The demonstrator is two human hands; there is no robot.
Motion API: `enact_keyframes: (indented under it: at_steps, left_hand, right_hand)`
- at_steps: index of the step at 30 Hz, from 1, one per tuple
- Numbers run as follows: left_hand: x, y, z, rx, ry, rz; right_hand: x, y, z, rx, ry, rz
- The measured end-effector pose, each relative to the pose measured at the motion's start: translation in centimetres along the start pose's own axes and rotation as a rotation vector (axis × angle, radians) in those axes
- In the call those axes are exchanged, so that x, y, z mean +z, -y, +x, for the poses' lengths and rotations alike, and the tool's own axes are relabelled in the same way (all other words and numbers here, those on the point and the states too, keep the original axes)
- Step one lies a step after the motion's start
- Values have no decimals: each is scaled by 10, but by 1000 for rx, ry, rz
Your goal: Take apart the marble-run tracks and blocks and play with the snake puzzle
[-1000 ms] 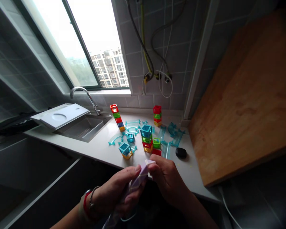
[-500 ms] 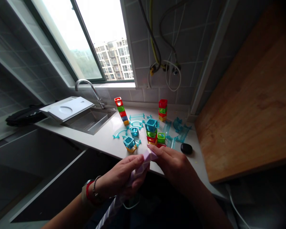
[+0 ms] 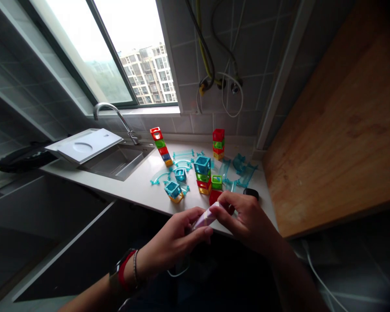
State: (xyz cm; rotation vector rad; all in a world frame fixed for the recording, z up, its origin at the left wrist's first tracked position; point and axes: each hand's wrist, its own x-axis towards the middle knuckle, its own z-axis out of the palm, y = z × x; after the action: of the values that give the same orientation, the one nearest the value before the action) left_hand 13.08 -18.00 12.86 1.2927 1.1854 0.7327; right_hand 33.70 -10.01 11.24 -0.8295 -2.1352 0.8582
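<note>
A pale purple striped object (image 3: 205,219) is held between my two hands at the counter's front edge. My left hand (image 3: 175,234) grips its lower left part, thumb and fingers on either side. My right hand (image 3: 243,216) pinches its upper right end. Just beyond stands a stack (image 3: 203,175) of teal, green, red and yellow see-through cubes. Beside that stack are a green cube (image 3: 216,182) and a red piece (image 3: 216,197), the latter near my right fingertips. A teal cube on a yellow one (image 3: 174,191) sits to the left.
Two more cube stacks (image 3: 161,147) (image 3: 219,144) stand farther back. Teal track pieces (image 3: 243,169) lie around them on the white counter (image 3: 136,190). A black case (image 3: 251,193) is behind my right hand. A sink (image 3: 117,162) with a white board (image 3: 87,145) is left, a wooden panel (image 3: 338,130) right.
My right hand has shifted right along with the purple object's end. The object's long striped lower part no longer shows below my left hand. The view has shifted slightly.
</note>
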Motion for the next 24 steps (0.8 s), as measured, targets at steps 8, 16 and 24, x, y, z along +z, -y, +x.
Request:
enact_keyframes:
  at_steps: [8, 16, 24]
  left_hand:
    - [6, -1, -2, 148, -91, 460]
    - [-8, -14, -7, 79, 72, 522]
    - [-18, -21, -11, 39, 181, 346]
  right_hand:
    - [2, 1, 1, 55, 88, 193]
    - [3, 6, 0, 64, 153, 331]
    - [9, 7, 1, 88, 148, 447]
